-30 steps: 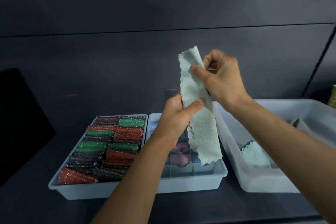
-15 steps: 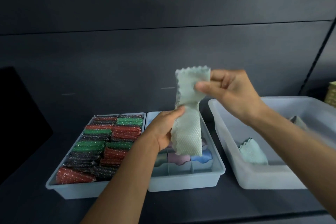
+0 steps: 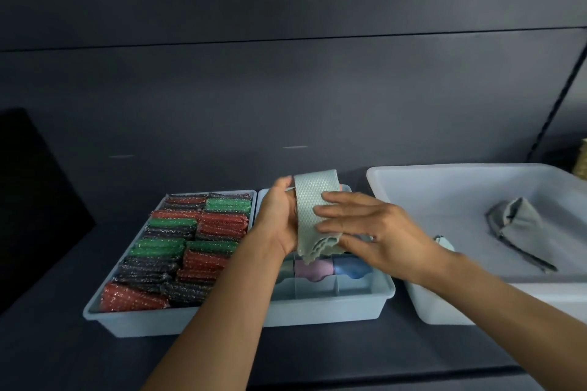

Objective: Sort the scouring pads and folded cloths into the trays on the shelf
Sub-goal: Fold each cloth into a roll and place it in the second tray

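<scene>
Count: three containers on the dark shelf (image 3: 47,343). Left tray (image 3: 127,322) and middle tray (image 3: 317,311) touching side to side, big white bin (image 3: 444,308) just beside them on the right.

Left tray: packed full of scouring pads (image 3: 209,259) in red, green and dark, laid in two columns (too tight to count one by one).

Middle tray: split into compartments, two rolled cloths clearly showing side by side, pink roll (image 3: 313,268) and blue roll (image 3: 351,267). Third greyish shape left of the pink, mostly hidden by the left wrist.

Bin: one crumpled grey cloth (image 3: 514,225), plus one pale green corner (image 3: 444,242) peeking out behind the right forearm.

Hands: two, with one pale green cloth (image 3: 313,197) between them, held above the middle tray.
- Left hand (image 3: 279,219) at the cloth's left side, fingers curled round it, gripping.
- Right hand (image 3: 374,228) laid across the cloth's front, fingers straight and spread, pressing, gripping nothing.

Cloth folded over at the top, wavy lower edge hanging just over the pink roll. Contact with the roll: cannot tell.
</scene>
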A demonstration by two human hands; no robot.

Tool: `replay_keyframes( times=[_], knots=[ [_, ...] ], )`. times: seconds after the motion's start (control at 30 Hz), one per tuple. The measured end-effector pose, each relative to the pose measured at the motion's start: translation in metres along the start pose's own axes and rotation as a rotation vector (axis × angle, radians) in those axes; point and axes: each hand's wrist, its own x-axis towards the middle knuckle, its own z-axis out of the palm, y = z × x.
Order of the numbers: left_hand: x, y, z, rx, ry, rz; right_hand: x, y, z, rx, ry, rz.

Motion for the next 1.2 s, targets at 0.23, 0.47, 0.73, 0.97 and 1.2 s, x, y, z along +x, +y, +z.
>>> replay_keyframes(
  times=[0.23,0.47,0.73,0.97,1.2],
  knots=[
    [-0.005,0.006,-0.005,0.132,0.004,0.106,-0.001,0.003,-0.009,-0.139,-0.013,-0.135],
    [-0.005,-0.004,0.002,0.090,-0.074,0.059,0.016,0.008,-0.007,-0.315,0.158,-0.164],
    [-0.022,-0.012,-0.001,0.193,-0.241,0.096,0.023,-0.006,-0.010,0.811,0.350,0.707],
    [-0.038,-0.009,0.007,0.355,-0.091,0.389,0.019,-0.008,-0.008,0.996,0.347,0.679],
    [-0.041,-0.009,0.007,0.217,-0.154,0.395,0.019,-0.010,-0.008,1.016,0.340,0.631]
  ],
)
